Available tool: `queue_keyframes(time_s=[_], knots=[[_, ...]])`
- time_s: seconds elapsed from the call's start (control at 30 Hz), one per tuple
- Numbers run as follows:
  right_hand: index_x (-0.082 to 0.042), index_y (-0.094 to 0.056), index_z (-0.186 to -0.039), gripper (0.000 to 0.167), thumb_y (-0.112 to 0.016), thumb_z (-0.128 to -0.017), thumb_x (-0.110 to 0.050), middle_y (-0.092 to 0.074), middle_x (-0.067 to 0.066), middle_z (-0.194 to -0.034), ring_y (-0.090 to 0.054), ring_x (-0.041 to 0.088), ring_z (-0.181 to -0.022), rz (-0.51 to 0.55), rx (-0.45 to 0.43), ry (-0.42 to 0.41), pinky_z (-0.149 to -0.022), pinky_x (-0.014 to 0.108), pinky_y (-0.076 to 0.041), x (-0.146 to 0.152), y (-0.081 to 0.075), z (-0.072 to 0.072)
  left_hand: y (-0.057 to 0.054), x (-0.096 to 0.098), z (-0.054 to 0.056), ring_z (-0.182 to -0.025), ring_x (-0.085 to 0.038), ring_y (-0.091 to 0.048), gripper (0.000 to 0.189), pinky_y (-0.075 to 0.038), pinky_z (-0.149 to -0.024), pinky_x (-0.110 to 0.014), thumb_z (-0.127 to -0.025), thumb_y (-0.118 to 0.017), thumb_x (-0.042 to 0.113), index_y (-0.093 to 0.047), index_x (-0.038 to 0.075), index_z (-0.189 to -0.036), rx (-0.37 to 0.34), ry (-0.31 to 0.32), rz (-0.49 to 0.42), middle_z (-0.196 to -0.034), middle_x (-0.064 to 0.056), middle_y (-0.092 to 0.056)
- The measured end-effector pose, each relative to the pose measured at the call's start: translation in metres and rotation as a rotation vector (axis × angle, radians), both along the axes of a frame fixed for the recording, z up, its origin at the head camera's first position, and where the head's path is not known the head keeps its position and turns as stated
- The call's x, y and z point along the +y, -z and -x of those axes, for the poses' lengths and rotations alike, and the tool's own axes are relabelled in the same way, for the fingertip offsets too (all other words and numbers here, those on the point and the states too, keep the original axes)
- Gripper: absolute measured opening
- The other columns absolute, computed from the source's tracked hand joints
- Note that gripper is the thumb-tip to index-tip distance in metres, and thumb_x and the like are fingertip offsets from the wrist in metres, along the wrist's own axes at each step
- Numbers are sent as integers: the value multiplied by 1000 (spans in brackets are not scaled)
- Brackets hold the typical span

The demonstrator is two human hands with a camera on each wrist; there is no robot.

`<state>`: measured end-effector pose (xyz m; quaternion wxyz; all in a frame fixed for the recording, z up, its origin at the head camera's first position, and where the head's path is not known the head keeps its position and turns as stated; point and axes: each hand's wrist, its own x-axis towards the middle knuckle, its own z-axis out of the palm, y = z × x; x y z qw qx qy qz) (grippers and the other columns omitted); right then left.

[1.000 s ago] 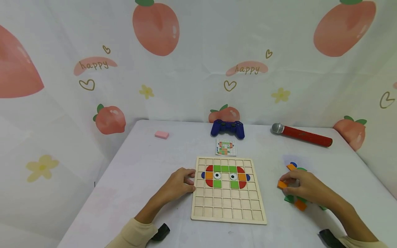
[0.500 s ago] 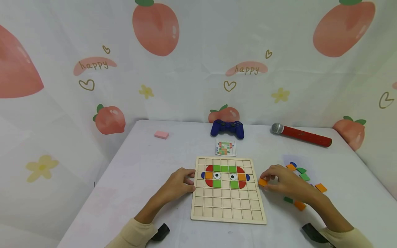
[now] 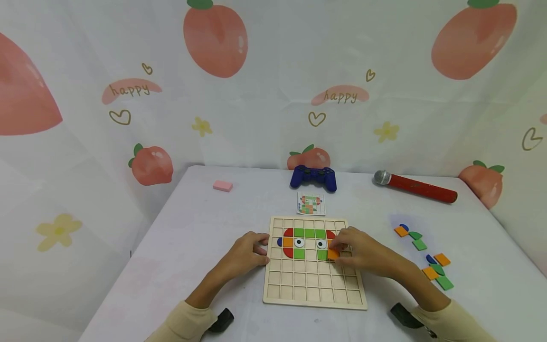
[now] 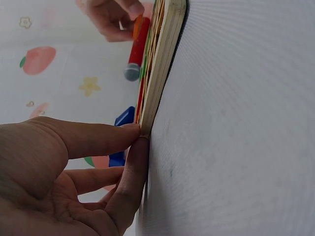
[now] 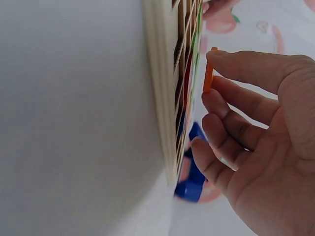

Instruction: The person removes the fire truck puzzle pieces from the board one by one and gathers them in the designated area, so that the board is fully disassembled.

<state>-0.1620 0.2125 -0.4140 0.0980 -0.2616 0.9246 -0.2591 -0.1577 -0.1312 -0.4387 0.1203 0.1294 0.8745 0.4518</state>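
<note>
A wooden grid board lies on the white table, its upper rows filled with red, green, orange and blue tiles and two eye tiles that form a face. At its left edge my left hand holds the rim; the left wrist view shows thumb and index fingertip meeting at the corner of the edge. My right hand is over the board's right side. Between thumb and fingers it pinches an orange square tile, which overlaps the face's lower right part in the head view. The hand hides the blue tile there.
Loose tiles lie right of the board, among them a green square and an orange square. Behind the board are a pattern card, a blue game controller, a red microphone and a pink block.
My right hand has carried the orange tile left from the loose pile to above the board, uncovering the other loose tiles. The left hand has stayed at the board's edge.
</note>
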Motion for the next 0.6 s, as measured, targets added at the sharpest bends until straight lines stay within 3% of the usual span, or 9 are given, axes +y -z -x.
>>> queue_keyframes(time_s=[0.33,0.6], knots=[[-21,-78,-115,24,-81,-93,-31,-64,-12,-108,-52,13,-101,17,-21,-82,-88,32,-52,-31,-2,0,0,0,0,-101,-17,-68,61,-58,-85,-34,-88,-79,1,-59,-6,-145,-1,-5,9,-118,-10,-63],[-18,-77,-117,25,-81,-95,-28,-66,-14,-111,-55,9,-107,22,4,-133,-98,39,-53,-50,-2,-2,0,0,0,-101,-17,-68,61,-59,-85,-35,-88,-79,1,-59,-5,-145,-1,-5,7,-120,-10,-63]])
